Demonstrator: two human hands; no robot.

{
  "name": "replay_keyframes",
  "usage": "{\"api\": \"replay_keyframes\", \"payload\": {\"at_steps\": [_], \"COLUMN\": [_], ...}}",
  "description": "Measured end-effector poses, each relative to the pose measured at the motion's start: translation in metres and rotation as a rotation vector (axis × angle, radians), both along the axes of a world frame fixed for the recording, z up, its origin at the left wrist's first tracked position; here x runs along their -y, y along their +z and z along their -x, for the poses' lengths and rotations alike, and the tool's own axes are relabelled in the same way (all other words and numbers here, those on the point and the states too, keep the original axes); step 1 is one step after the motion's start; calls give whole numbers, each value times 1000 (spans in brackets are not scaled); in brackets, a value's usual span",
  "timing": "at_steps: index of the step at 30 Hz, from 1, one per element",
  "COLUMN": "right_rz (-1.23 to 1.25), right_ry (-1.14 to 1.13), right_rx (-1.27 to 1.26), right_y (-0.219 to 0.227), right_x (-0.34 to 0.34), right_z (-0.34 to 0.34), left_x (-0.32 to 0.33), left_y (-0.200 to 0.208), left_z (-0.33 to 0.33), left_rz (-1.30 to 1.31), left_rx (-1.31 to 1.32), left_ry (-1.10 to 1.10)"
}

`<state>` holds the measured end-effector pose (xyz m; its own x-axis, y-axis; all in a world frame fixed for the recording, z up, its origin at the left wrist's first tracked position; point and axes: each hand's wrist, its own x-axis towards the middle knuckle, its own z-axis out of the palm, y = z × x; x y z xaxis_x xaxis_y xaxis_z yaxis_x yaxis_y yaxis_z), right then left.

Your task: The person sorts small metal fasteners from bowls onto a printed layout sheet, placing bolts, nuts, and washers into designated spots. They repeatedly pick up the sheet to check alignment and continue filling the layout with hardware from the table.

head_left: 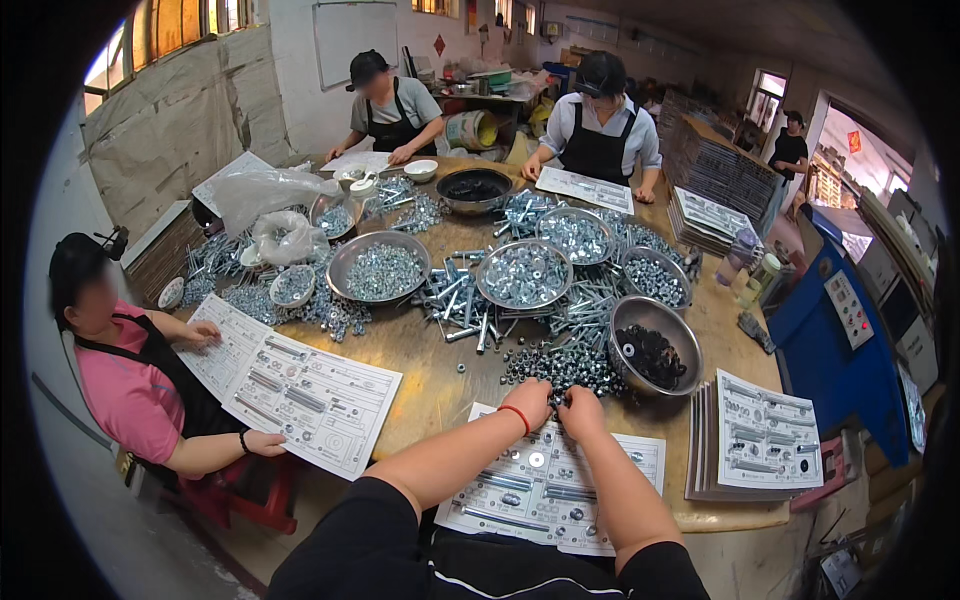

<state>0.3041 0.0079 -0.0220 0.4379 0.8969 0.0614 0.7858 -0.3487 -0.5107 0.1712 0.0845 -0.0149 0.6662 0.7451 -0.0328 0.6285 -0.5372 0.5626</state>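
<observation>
My left hand, with a red band at its wrist, is at the near edge of a loose pile of small nuts. Close beside it, almost touching, my right hand is there too. The fingers of both hands are curled down onto nuts at the pile's edge; how many they hold is hidden. Under my forearms lies a printed card with pictures of bolts and hardware. A pale washer shows on it, and a few small parts seem to lie on its right side.
A metal bowl of black parts stands right of the pile. Beyond are bowls of washers and nuts among loose bolts. Stacked cards are at right. A person in pink holds a card at left; two others work across the table.
</observation>
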Motion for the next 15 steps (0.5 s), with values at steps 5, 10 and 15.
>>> {"api": "replay_keyframes", "payload": {"at_steps": [5,10,15], "right_rz": [-50,37,134], "right_ry": [27,-31,71], "right_rx": [46,134,-5], "right_y": [-8,-10,12], "right_x": [11,15,28], "right_z": [-15,-28,-30], "left_x": [-4,-11,-1], "left_y": [1,-14,10], "left_z": [4,11,14], "left_rz": [-18,-12,44], "left_rx": [37,-82,-40], "left_ry": [-36,-51,-52]}}
